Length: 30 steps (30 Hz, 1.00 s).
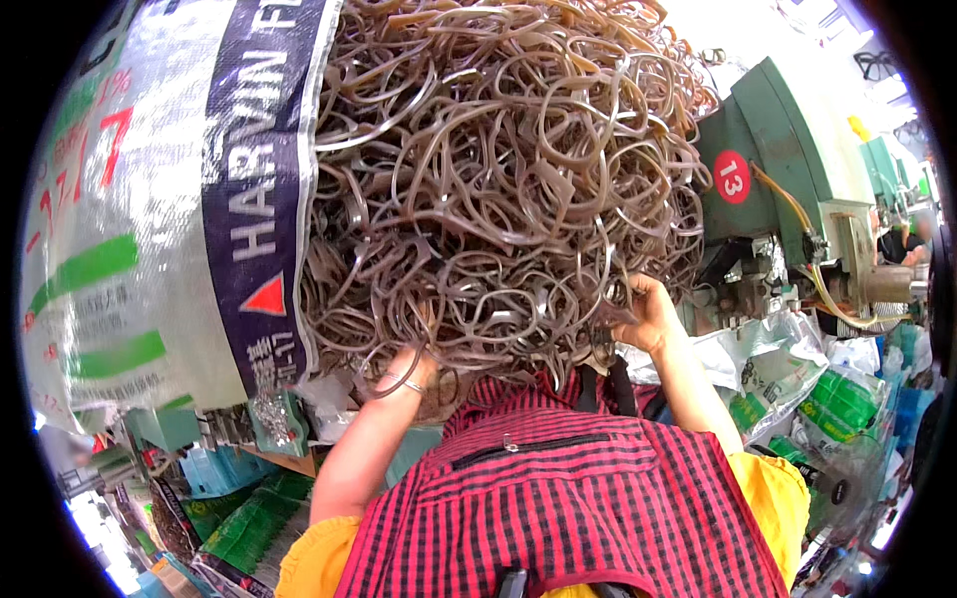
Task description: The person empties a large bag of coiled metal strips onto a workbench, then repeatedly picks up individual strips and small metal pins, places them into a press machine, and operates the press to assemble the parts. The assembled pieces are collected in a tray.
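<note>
A big tangled heap of thin, curved, brown-grey strips and rings (pixel 508 189), rubbery or plastic in look, fills the space in front of me. My left hand (pixel 411 367) reaches into its lower edge; loops cover its fingers, and one ring crosses the wrist. At the heap's lower right, my right hand (pixel 648 317) is curled with bent fingers around some of the strips at the edge. A large shiny woven sack (pixel 159 219), silver-white with a dark band and green marks, lies against the heap's left side.
At the right stands a green machine (pixel 768 149) with a red round label and a yellowish hose. Below it are clear plastic and green-printed bags (pixel 837 404). More green sacks (pixel 254 528) and a blue container (pixel 221 470) sit at the lower left. My checked apron (pixel 538 488) touches the heap.
</note>
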{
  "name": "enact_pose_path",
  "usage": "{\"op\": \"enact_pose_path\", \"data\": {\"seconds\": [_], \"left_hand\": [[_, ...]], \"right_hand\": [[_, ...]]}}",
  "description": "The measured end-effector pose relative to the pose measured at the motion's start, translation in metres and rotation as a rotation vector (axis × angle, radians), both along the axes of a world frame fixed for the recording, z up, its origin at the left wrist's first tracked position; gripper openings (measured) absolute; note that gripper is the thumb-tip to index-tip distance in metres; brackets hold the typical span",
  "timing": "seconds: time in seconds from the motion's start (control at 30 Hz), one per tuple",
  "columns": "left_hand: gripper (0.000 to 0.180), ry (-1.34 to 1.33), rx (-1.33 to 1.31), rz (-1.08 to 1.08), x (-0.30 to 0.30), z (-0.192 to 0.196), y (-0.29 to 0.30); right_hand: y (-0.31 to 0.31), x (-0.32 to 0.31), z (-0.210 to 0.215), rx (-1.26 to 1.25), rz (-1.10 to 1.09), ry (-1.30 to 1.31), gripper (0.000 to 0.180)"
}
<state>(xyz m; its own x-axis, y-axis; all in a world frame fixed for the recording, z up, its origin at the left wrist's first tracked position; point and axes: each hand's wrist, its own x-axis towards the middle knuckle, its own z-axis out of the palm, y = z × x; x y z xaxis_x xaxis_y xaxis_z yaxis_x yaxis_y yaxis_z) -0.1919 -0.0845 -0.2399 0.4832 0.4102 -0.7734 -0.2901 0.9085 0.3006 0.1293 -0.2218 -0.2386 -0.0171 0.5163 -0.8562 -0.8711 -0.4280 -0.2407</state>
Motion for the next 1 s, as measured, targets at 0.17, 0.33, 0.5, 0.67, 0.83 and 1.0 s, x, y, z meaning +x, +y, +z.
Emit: {"op": "enact_pose_path", "data": {"seconds": [0.17, 0.33, 0.5, 0.67, 0.83, 1.0], "left_hand": [[0.042, 0.068, 0.020, 0.005, -0.019, 0.012, -0.016], [0.032, 0.407, 0.214, -0.096, -0.054, -0.008, -0.051], [0.047, 0.420, 0.287, -0.068, -0.072, 0.020, -0.093], [0.055, 0.260, 0.175, 0.039, -0.110, 0.010, -0.144], [0.060, 0.302, -0.090, 0.347, -0.148, -0.029, -0.183], [0.086, 0.269, -0.227, 0.630, -0.143, -0.050, -0.157]], "right_hand": [[-0.032, -0.002, 0.032, 0.072, 0.027, -0.067, 0.041], [-0.076, 0.008, 0.051, 0.186, -0.018, -0.273, 0.034], [-0.090, -0.008, 0.073, 0.152, 0.488, -1.066, 0.052], [-0.113, -0.034, 0.060, 0.305, 0.317, -1.203, 0.040], [-0.158, -0.055, 0.032, 0.347, 0.382, -1.103, 0.036], [-0.253, -0.040, -0.015, -0.155, 0.582, -1.270, 0.014]]}}
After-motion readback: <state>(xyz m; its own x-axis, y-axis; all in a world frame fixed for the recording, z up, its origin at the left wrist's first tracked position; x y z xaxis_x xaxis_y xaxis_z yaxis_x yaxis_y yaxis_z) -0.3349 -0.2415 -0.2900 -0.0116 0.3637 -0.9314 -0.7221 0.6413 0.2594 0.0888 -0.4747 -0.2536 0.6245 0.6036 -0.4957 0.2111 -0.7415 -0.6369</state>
